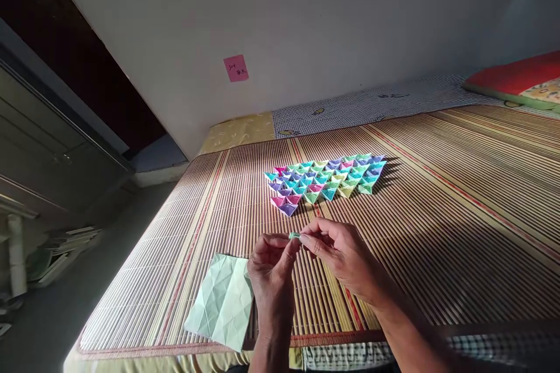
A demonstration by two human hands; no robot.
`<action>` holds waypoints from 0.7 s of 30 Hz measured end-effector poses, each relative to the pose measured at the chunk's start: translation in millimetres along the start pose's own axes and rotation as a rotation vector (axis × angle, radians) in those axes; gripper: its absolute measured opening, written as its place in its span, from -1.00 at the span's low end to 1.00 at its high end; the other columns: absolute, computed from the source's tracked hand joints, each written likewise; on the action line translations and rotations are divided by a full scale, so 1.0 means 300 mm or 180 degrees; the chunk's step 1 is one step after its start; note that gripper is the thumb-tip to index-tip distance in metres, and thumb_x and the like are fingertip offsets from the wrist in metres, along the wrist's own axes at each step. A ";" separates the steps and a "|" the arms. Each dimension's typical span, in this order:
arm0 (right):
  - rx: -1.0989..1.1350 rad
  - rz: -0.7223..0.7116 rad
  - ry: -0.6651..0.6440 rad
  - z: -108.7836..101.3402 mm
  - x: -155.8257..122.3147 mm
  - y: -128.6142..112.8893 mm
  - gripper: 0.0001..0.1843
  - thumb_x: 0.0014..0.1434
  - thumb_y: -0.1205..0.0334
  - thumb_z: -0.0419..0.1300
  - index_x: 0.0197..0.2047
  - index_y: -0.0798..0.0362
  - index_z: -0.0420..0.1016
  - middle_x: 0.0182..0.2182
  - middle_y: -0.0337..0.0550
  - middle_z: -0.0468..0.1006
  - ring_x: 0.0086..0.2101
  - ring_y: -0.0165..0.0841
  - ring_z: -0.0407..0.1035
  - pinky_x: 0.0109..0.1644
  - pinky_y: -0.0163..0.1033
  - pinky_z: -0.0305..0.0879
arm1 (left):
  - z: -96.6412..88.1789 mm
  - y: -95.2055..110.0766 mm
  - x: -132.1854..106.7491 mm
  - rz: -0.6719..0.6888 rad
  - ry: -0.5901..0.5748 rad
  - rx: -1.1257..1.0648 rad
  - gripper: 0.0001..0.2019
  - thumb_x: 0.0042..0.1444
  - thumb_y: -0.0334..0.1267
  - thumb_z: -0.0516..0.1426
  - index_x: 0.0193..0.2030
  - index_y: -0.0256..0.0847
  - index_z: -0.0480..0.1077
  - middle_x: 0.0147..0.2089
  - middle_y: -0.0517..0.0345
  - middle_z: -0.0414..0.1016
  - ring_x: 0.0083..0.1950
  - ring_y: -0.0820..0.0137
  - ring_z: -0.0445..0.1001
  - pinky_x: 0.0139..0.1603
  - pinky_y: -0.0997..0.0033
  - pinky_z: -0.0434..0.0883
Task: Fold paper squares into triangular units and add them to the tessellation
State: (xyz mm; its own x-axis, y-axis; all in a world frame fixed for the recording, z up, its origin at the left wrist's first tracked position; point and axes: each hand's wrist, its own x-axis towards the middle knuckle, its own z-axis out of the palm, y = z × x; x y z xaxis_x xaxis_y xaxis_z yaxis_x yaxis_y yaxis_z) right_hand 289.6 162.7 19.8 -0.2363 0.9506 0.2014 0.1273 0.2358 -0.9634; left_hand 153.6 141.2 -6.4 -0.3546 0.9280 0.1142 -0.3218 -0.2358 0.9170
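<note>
My left hand (271, 271) and my right hand (339, 253) meet above the bamboo mat (437, 215), fingers pinched together on a small folded piece of light green paper (294, 235). Just beyond them lies a flat patch of several small folded paper units (326, 180) in pink, purple, teal, green and yellow, fitted edge to edge. A creased sheet of pale green paper (223, 300) lies on the mat by my left wrist, near the front edge.
The mat covers a bed against a white wall carrying a pink sticky note (236, 68). A checked cloth (371, 105) and a red and green cushion (516, 81) lie at the far side. Floor and stacked items (56, 250) are at the left.
</note>
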 end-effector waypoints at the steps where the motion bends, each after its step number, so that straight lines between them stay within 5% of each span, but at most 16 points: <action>1: -0.0073 0.0007 -0.0022 0.001 0.000 0.006 -0.72 0.29 0.04 0.20 -0.33 0.07 0.51 -0.49 -0.22 0.48 -0.45 -0.39 0.34 -0.37 -0.27 0.27 | 0.001 0.000 -0.001 -0.0002 0.0028 -0.0029 -0.75 -0.09 -0.29 0.45 -0.43 -0.22 0.45 -0.39 0.21 0.54 -0.31 0.42 0.53 -0.18 0.42 0.50; 11: -0.0451 0.0009 -0.0241 0.002 -0.009 0.029 -0.65 0.40 0.09 0.05 -0.38 0.04 0.43 -0.55 -0.25 0.43 -0.50 -0.40 0.32 -0.39 -0.28 0.21 | 0.017 -0.016 -0.025 0.0529 0.0201 0.0783 -0.87 0.07 -0.28 0.37 -0.28 -0.19 0.52 -0.30 0.17 0.57 -0.25 0.40 0.54 -0.15 0.43 0.47; 15: -0.0786 -0.0378 -0.0004 0.007 -0.014 0.011 -0.62 0.43 0.11 0.02 -0.44 0.01 0.31 -0.59 -0.32 0.30 -0.54 -0.43 0.19 -0.42 -0.28 0.11 | 0.021 0.007 -0.017 0.0137 0.0083 0.0377 -0.71 0.01 -0.19 0.42 -0.16 -0.18 0.52 -0.27 0.15 0.59 -0.23 0.38 0.56 -0.13 0.40 0.49; 21: -0.0949 -0.0458 -0.0112 -0.001 -0.022 -0.009 -0.62 0.46 0.17 -0.04 -0.44 -0.01 0.22 -0.58 -0.32 0.25 -0.55 -0.44 0.16 -0.44 -0.26 0.06 | 0.001 0.034 -0.009 -0.0242 -0.0492 0.0666 -0.72 0.16 -0.06 0.31 -0.37 -0.23 0.46 -0.52 0.26 0.39 -0.47 0.50 0.34 -0.38 0.52 0.34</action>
State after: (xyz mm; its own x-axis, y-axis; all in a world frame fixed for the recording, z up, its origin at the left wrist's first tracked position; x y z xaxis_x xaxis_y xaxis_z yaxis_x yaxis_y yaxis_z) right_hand 291.2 156.0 21.1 -0.3047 0.8969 0.3204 0.3653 0.4207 -0.8304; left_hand 151.5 136.2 2.8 -0.1929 0.9776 0.0842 -0.1483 -0.1138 0.9824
